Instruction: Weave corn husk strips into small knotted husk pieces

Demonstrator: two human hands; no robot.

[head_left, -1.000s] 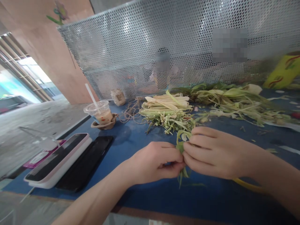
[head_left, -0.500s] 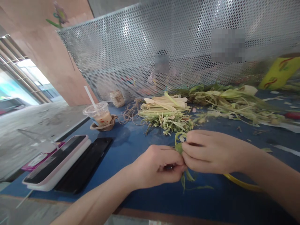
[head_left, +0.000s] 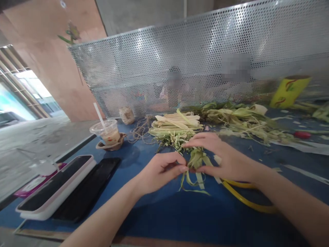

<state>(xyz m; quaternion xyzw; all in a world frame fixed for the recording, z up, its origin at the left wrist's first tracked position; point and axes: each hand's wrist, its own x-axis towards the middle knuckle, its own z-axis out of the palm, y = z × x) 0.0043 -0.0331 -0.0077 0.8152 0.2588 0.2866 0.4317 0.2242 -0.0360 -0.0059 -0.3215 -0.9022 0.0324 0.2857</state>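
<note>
A small bundle of green leaf strips (head_left: 196, 158) is between my hands, with loose ends trailing over the blue table. My left hand (head_left: 160, 171) pinches its lower left side between thumb and index finger. My right hand (head_left: 221, 154) is spread, its fingers reaching above the bundle and its thumb beside the lower right part. Behind the bundle lie small green sprigs (head_left: 173, 140) and a stack of pale husk strips (head_left: 177, 123). A yellow ring-like band (head_left: 246, 201) shows partly under my right forearm.
To the left are an iced drink cup (head_left: 109, 132), a pink-white case (head_left: 56, 188) and a black phone-like slab (head_left: 88, 188). Twine (head_left: 141, 130) lies near the husks. Leafy husks (head_left: 239, 118), a yellow roll (head_left: 289, 92) and a red object (head_left: 302, 134) are right. A perforated metal screen (head_left: 123, 68) stands behind.
My right hand has opened and spread away from the pinched strips, showing more of the bundle. My left hand has shifted slightly left and up. The camera view has tilted up.
</note>
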